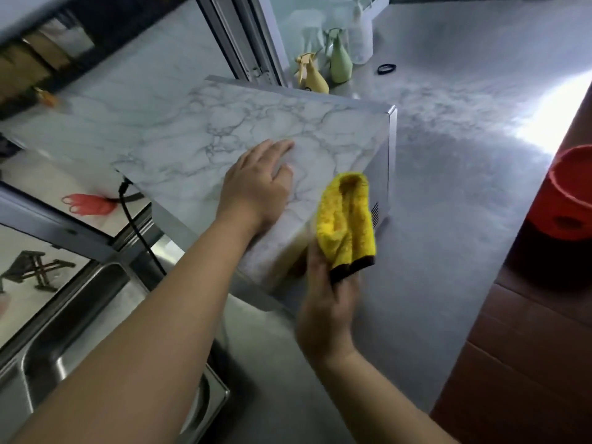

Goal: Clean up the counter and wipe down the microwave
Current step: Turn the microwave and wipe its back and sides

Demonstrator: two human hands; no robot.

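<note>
A: Two hands are at work, so take them from the left. What is the left hand (256, 184) doing?

B: It lies flat on the marble-patterned top of the microwave (256, 129), fingers straight and close together, pressing down. The microwave stands on the grey counter (448, 155), beside the sink (64, 315).

A: Will the microwave shift?

B: Probably not much; it looks heavy and rigid, and that top looks smooth, so a flat palm should steady it better than a grip.

A: And to the right?

B: The right hand (326, 315) holds the yellow cloth (347, 222) by its dark-edged lower end, fingers curled round it, just beside the vented side panel. The cloth is soft, light and limp, so I'd bunch it in the palm to wipe firmly.
</note>
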